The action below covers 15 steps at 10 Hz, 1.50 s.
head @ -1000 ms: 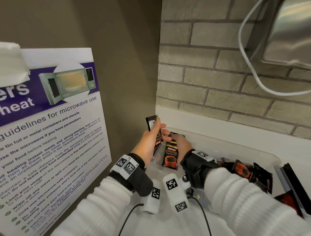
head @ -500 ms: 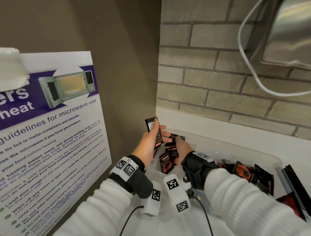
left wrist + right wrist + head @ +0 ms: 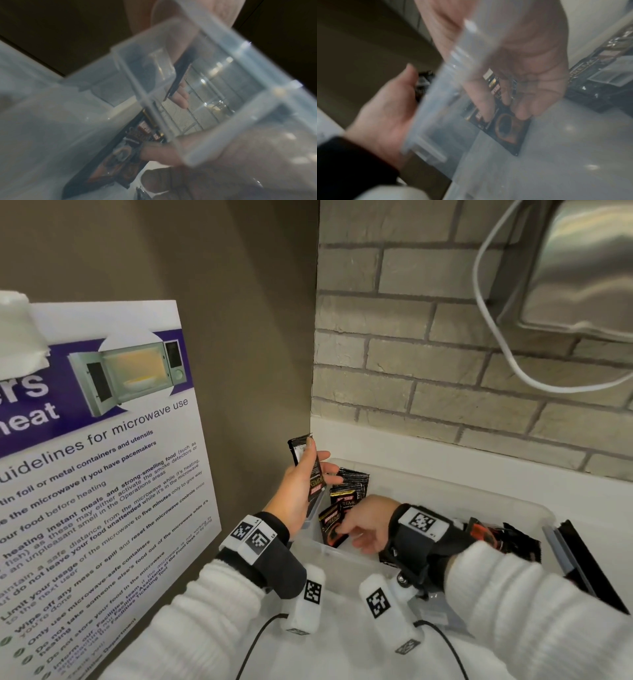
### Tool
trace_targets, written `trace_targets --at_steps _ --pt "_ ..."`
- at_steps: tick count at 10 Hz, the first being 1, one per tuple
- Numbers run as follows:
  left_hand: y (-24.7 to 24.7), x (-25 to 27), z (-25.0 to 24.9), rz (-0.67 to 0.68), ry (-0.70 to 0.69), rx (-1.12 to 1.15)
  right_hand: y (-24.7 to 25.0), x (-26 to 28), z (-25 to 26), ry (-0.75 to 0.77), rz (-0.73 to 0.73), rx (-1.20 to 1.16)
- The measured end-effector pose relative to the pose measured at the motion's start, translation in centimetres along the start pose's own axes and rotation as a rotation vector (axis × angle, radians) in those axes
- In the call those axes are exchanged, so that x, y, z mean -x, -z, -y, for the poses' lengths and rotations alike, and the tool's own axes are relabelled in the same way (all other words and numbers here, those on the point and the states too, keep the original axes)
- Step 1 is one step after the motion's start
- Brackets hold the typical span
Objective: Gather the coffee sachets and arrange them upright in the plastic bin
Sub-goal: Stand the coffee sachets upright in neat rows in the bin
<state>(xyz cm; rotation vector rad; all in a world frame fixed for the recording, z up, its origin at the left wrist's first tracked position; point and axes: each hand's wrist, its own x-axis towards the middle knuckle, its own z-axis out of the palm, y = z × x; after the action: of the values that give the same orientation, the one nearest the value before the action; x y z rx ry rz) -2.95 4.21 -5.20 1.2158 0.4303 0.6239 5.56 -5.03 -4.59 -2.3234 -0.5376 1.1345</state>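
Wall poster (image 3: 102, 474) — "guidelines for microwave use", "heat", sachet (image 3: 313, 474) between left-hand fingers — "SUPREMO", sachet (image 3: 331, 523) at right fingertips, "SUPREMO" too.

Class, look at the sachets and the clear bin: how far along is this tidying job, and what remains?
Partly done. A few sachets already stand at the left end of the plastic bin. In hand: the left hand holds one sachet above the bin, while the right hand sets another sachet in place. Left: the loose pile of sachets lying at the bin's right end.
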Motion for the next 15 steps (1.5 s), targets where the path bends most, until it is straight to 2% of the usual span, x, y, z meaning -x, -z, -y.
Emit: trace_targets --at_steps 1,3,4,6,7,8,10,11,12,13,14,15 --pt "-0.2 0.2 -0.1 0.006 0.001 0.005 -1.1 -0.1 0.3 0.008 0.008 0.034" --pt "-0.2 0.1 -0.2 0.015 0.003 0.021 -1.6 -2.2 0.4 0.058 0.044 -0.115" --pt "-0.2 0.2 -0.2 0.020 0.004 0.029 -1.2 -3.5 -0.3 0.075 -0.032 -0.263" --pt "-0.2 0.3 -0.4 0.024 0.003 0.029 -1.0 -3.9 -0.3 0.046 -0.031 -0.391" --pt "-0.2 0.4 -0.5 0.022 -0.002 0.047 -1.2 -3.6 0.4 0.042 -0.044 -0.383" --pt "-0.4 0.5 -0.6 0.035 0.003 0.043 -1.0 -3.6 0.6 0.019 -0.120 -0.457" --pt "-0.4 1.1 -1.2 0.073 -0.017 0.124 -0.5 -2.6 -0.1 0.109 -0.035 -0.534" --pt "-0.4 1.0 -1.4 0.097 -0.004 0.255 0.4 -1.3 0.0 0.160 -0.105 -0.548" --pt "-0.3 0.9 -1.9 0.104 0.045 0.206 1.1 0.9 0.8 0.247 -0.269 -0.657" --pt "-0.4 1.1 -2.5 0.044 0.027 -0.062 1.2 3.6 1.9 0.382 -0.130 -0.773" --pt "-0.7 1.5 -2.8 0.014 -0.064 -0.324 1.5 5.1 1.8 0.534 0.063 -0.795" --pt "-0.7 1.4 -2.3 -0.014 -0.131 -0.408 0.9 5.5 1.4 0.615 0.124 -0.818"
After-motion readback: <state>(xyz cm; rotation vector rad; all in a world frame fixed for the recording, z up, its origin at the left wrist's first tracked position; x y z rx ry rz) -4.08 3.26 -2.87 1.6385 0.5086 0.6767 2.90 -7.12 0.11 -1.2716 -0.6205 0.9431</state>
